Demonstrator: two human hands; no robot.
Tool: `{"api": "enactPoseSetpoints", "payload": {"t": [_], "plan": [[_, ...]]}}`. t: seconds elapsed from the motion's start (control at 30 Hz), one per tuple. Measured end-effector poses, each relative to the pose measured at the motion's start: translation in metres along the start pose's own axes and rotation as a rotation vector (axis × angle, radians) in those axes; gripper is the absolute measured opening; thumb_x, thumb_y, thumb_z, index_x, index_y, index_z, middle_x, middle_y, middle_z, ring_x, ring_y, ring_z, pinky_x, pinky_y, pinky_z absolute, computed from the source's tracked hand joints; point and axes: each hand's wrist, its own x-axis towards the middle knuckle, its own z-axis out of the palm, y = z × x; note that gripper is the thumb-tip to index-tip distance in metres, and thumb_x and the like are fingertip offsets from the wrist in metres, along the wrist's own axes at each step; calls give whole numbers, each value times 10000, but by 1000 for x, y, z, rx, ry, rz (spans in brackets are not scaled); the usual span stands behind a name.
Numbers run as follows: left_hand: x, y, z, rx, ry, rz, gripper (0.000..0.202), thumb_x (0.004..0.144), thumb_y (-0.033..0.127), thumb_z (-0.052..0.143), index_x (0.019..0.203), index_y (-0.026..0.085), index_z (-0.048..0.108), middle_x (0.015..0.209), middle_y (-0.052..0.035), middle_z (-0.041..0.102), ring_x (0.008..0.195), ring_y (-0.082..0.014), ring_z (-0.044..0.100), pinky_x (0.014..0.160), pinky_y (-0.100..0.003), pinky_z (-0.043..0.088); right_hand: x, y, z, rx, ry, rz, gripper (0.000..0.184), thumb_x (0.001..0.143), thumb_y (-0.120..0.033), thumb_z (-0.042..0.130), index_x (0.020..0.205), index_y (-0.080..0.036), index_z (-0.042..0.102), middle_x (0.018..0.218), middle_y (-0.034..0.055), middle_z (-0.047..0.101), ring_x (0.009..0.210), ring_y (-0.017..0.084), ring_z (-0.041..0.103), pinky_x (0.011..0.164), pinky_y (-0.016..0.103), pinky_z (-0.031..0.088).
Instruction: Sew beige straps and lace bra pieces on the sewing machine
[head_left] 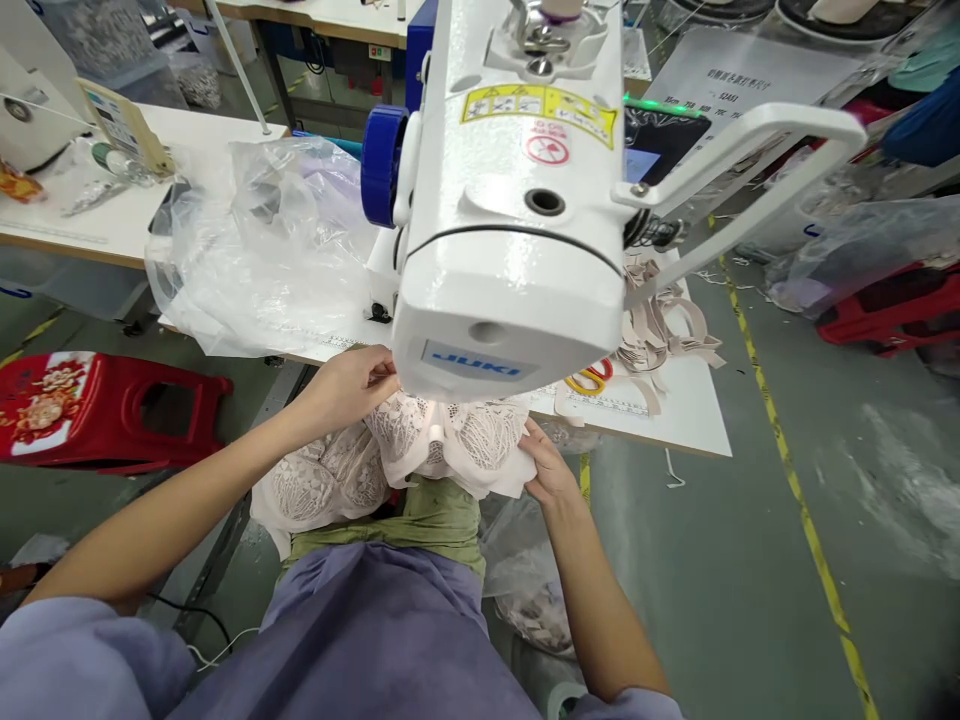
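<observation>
**Lace piece fed under the machine head**

I had both hands on the white lace garment (450, 440), which lay at the front edge of the bench (690, 420) directly beneath the head of the sewing machine (510, 230). My left hand (352, 385) pinched the lace's upper left edge, fingers closed on the fabric close to the machine's underside, probably to steer it toward the needle, which the head hid from me. My right hand (546, 465) gripped the right edge, thumb on top, holding the piece taut and flat. The hands sat well apart, one on each side, so the lace stayed spread between them. The rest of the garment hung off the bench onto my lap.

Noted around: crumpled clear plastic bag (255, 240) left of the machine; beige strips (660, 325) piled to its right; scissors (591, 380) with red and yellow handles just beside them; red stool (97, 405) on the floor at left.
</observation>
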Motion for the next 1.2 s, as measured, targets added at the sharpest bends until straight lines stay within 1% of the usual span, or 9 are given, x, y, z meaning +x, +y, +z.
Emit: {"api": "enactPoseSetpoints", "payload": {"t": [0.2,0.3,0.37,0.43,0.53,0.63,0.8,1.0,1.2], "plan": [[-46,22,16,143,297,207,176,920,231,505,1066,197,599,987,-98,693,960,-238,656,793,-335,521,-28,-31,9,-167,149,-208,478,802,-647,625,1068,-251,660,1015,99,751,893,284,717,759,393,574],[-69,44,40,9,281,650,344,884,185,569,1225,220,538,1114,-108,701,1047,-229,666,904,-355,534,-52,-51,43,-427,-265,-257,360,826,-588,655,802,-231,695,793,49,735,753,233,695,701,332,542],[-75,53,54,-45,156,730,579,850,303,667,1373,192,443,1275,-167,648,1158,-283,629,984,-414,506,-65,-62,71,-578,-593,-271,308,902,-486,611,778,-224,716,785,26,731,767,199,689,726,290,512],[-73,53,62,-69,-32,514,647,816,439,714,1353,161,485,1192,-160,688,1047,-296,667,880,-401,528,-71,-70,92,-670,-671,-296,320,969,-412,524,814,-216,724,798,16,724,759,166,668,718,257,477],[-64,40,60,-153,-224,109,321,867,470,647,994,176,676,709,-5,670,620,-162,602,560,-268,422,-65,-73,103,-730,-467,-309,378,987,-423,473,778,-194,691,725,10,670,682,142,602,655,244,425],[-53,26,49,-228,-112,-81,304,917,452,578,811,184,676,631,21,604,577,-122,523,532,-236,357,-47,-71,97,-778,-246,-304,423,952,-481,504,669,-183,605,608,-7,567,599,129,508,586,247,362],[-32,17,41,-185,155,-120,182,880,332,597,809,173,652,687,8,629,643,-136,538,602,-241,387,-16,-65,93,-762,-131,-288,559,889,-565,561,524,-189,363,510,-45,310,517,92,322,517,246,252],[-13,3,48,-187,262,-33,89,835,227,534,772,184,581,682,8,597,676,-160,541,619,-258,401,-2,-68,94,-598,-146,-243,367,844,-546,647,800,-190,722,829,23,713,879,212,657,783,278,498],[-6,-10,56,-137,268,-32,90,859,222,502,807,211,575,598,27,516,509,-138,432,515,-262,339,1,-72,92,-587,-123,-240,384,811,-532,702,979,-195,776,997,52,757,1095,276,667,952,373,519]]}}
